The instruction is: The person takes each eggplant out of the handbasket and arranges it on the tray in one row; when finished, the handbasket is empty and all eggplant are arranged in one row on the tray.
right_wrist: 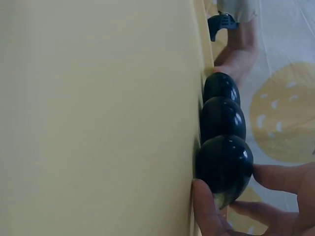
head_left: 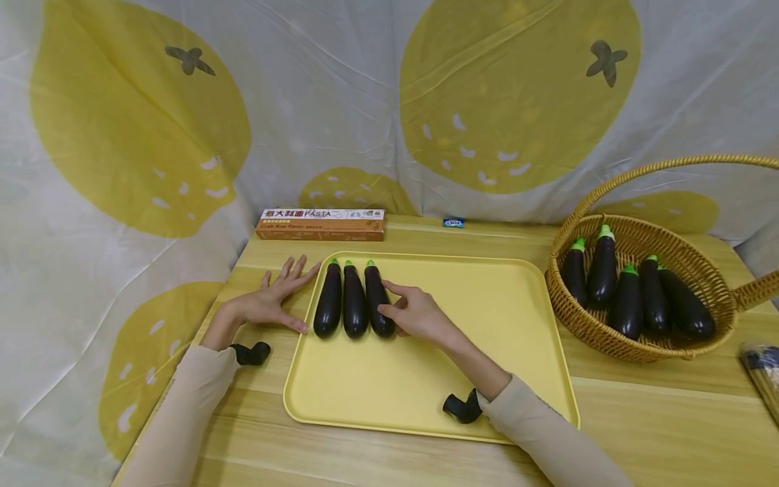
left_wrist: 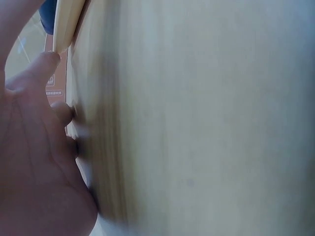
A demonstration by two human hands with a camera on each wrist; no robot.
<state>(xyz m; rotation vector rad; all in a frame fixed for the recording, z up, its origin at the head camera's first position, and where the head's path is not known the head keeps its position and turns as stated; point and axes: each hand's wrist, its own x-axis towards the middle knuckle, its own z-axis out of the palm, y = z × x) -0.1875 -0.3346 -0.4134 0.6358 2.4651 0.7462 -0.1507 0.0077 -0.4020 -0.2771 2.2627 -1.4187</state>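
Observation:
Three dark purple eggplants lie side by side, green stem ends away from me, at the left of a yellow tray (head_left: 462, 379): the left one (head_left: 328, 301), the middle one (head_left: 355, 301) and the right one (head_left: 376, 297). My right hand (head_left: 420, 312) holds the right eggplant from its right side; in the right wrist view its fingers (right_wrist: 280, 177) touch that eggplant's surface. My left hand (head_left: 268, 301) is spread with straight fingers at the tray's left rim, its thumb and a fingertip against the edge. In the left wrist view the palm (left_wrist: 39, 162) hovers over wood.
A wicker basket (head_left: 572, 321) with several eggplants stands right of the tray, its tall handle arching over. Behind the tray lie a pasta box (head_left: 320, 225) and a small blue packet (head_left: 453, 222). A lemon-print cloth (head_left: 341, 101) hangs behind. A partly cropped package (head_left: 763, 365) lies far right.

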